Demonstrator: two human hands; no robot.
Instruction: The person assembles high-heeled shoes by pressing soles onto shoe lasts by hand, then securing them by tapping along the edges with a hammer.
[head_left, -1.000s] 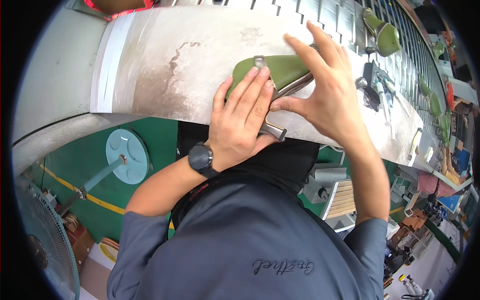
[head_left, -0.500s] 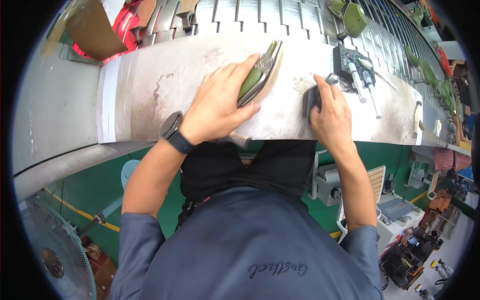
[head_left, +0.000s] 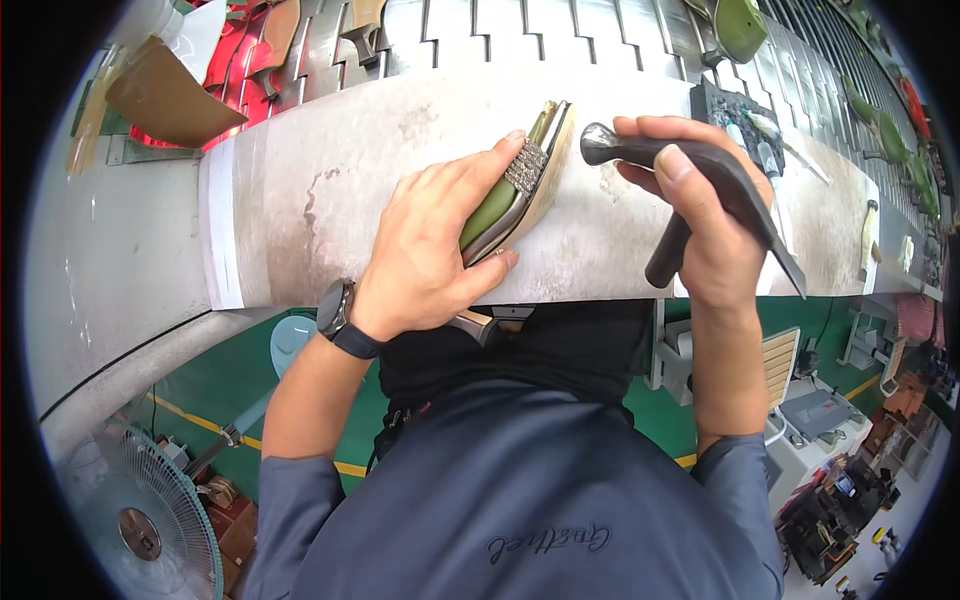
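A high-heeled shoe [head_left: 507,195] on a green last lies on its side under my left hand [head_left: 425,230], whose fingers and thumb close round it. A glittery band crosses the shoe near its toe, and its tan sole faces right. The heel [head_left: 476,326] pokes out past the table's front edge, below my wrist. My right hand [head_left: 715,215] grips a dark shoemaker's hammer [head_left: 730,180], raised over the table. The hammer's round metal face points left toward the shoe, apart from it, and its thin tail angles down to the right.
The worn pale worktable [head_left: 350,200] spans the front. Beyond it runs a slatted metal conveyor [head_left: 510,35] carrying green lasts [head_left: 738,30] and soles [head_left: 275,35]. A dark block with syringes [head_left: 735,105] stands at the back right. A fan [head_left: 140,530] stands lower left.
My right hand has picked the hammer up off the table and turned it, its face now toward the shoe. My left hand still holds the shoe, slightly nearer to me.
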